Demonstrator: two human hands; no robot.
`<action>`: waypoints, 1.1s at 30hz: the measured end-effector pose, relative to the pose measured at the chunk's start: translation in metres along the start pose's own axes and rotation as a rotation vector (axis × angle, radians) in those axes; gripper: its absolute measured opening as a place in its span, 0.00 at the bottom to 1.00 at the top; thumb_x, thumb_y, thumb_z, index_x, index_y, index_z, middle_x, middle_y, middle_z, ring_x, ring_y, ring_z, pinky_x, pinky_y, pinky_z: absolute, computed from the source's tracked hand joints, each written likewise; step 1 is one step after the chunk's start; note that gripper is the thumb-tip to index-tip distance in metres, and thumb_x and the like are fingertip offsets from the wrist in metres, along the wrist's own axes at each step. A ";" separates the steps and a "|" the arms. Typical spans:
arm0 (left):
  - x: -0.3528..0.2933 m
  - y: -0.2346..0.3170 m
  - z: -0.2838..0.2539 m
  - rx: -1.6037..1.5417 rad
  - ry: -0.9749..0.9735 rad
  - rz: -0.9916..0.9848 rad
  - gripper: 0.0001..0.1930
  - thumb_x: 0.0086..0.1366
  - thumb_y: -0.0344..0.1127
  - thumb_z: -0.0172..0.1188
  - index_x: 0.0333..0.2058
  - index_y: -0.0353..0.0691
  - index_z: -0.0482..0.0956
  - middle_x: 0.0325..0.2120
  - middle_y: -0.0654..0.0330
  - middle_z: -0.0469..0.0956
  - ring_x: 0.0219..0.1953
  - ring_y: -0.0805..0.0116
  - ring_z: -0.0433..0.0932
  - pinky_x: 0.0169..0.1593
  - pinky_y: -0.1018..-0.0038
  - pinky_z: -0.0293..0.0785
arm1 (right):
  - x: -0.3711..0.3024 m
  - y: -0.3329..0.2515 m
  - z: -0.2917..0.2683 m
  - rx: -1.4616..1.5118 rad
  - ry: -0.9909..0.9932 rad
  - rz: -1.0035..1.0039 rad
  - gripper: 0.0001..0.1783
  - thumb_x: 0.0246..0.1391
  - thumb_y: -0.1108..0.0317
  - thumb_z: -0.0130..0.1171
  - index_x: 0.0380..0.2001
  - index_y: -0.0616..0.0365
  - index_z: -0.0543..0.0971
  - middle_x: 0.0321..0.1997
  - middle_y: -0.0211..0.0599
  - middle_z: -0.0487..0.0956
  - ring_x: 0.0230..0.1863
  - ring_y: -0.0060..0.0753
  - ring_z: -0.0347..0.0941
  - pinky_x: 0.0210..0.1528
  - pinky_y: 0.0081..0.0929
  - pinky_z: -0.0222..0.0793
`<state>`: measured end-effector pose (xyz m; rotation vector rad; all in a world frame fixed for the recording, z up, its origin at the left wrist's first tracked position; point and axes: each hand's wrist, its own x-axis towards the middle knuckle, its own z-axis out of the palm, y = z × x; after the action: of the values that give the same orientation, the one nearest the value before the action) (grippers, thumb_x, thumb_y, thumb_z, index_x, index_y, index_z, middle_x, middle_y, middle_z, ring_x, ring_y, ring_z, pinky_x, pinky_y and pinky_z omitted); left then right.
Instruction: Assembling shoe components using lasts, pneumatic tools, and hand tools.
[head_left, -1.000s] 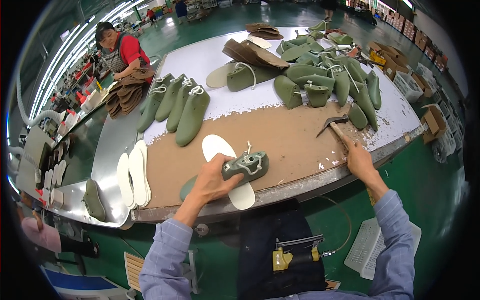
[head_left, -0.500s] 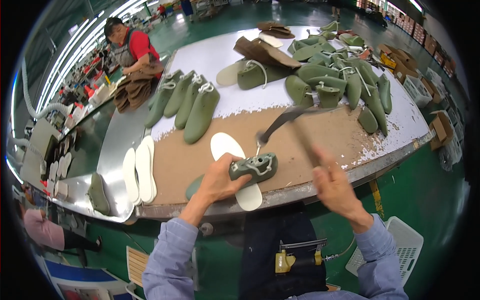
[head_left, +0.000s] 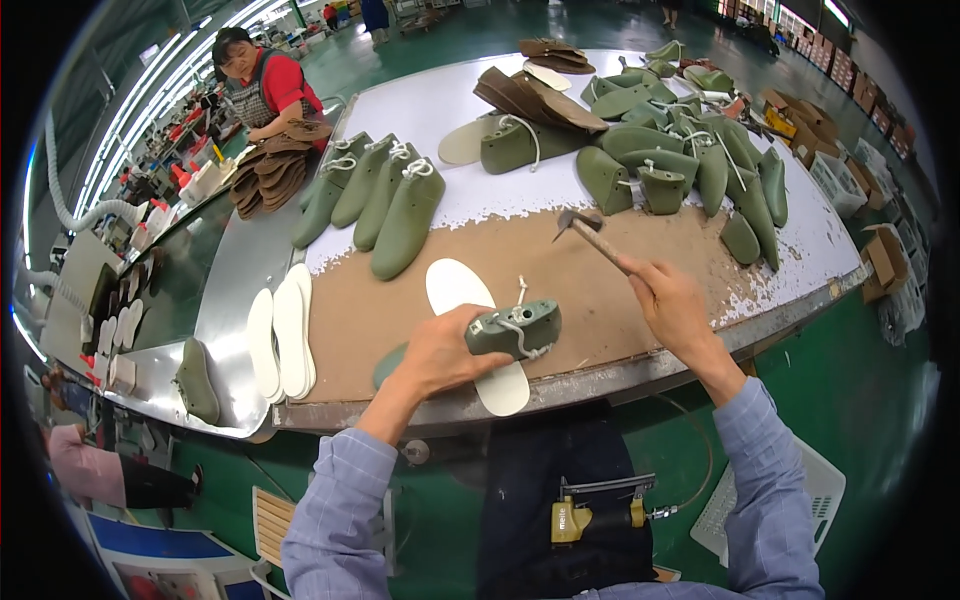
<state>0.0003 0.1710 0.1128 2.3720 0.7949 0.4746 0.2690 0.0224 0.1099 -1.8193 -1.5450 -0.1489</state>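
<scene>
My left hand (head_left: 445, 352) is closed round a green shoe last (head_left: 535, 325) near the table's front edge. A white cord runs through the last's top, one end standing up. Beneath the last lies a white insole (head_left: 505, 390), and a second white insole (head_left: 455, 282) shows just behind it. Gripped in my right hand (head_left: 668, 305) is a hammer (head_left: 598, 240) with a wooden handle; its dark head is over the brown board, to the right of and beyond the last. Another green shape (head_left: 390, 365) is partly hidden by my left wrist.
Several green lasts (head_left: 412, 220) stand at the left back, and a heap of lasts (head_left: 650, 150) covers the far right. White insoles (head_left: 295, 340) lie at the left edge. Brown uppers (head_left: 535, 100) rest farther back. A co-worker (head_left: 270, 90) stands at far left; a yellow stapler-like tool (head_left: 572, 522) hangs below.
The hammer has swung from beside the last, where it was blurred, to farther right and beyond it. My right hand has risen slightly; my left hand still holds the last.
</scene>
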 end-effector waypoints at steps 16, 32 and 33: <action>-0.062 -0.031 -0.018 0.289 -0.080 0.541 0.35 0.35 0.28 0.70 0.49 0.49 0.74 0.53 0.67 0.73 0.58 0.59 0.68 0.64 0.49 0.54 | 0.040 -0.100 0.105 0.006 -0.738 0.222 0.27 0.48 0.45 0.62 0.31 0.64 0.83 0.35 0.52 0.81 0.39 0.48 0.79 0.41 0.40 0.74; -0.100 -0.053 -0.002 0.281 0.138 0.675 0.26 0.49 0.24 0.61 0.49 0.49 0.74 0.55 0.64 0.72 0.61 0.56 0.66 0.67 0.45 0.46 | 0.045 -0.141 0.117 -0.288 -0.962 0.173 0.17 0.49 0.63 0.58 0.42 0.54 0.82 0.45 0.37 0.81 0.47 0.36 0.79 0.44 0.31 0.75; -0.102 -0.054 -0.002 0.279 0.137 0.677 0.26 0.49 0.24 0.61 0.49 0.49 0.74 0.55 0.64 0.72 0.61 0.56 0.66 0.67 0.45 0.46 | 0.044 -0.144 0.115 -0.302 -0.976 0.167 0.17 0.49 0.63 0.58 0.42 0.54 0.82 0.46 0.37 0.81 0.47 0.35 0.79 0.44 0.32 0.75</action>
<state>-0.1010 0.1414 0.0659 2.8720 0.0819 0.8471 0.1113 0.1275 0.1140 -2.4277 -2.0526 0.7265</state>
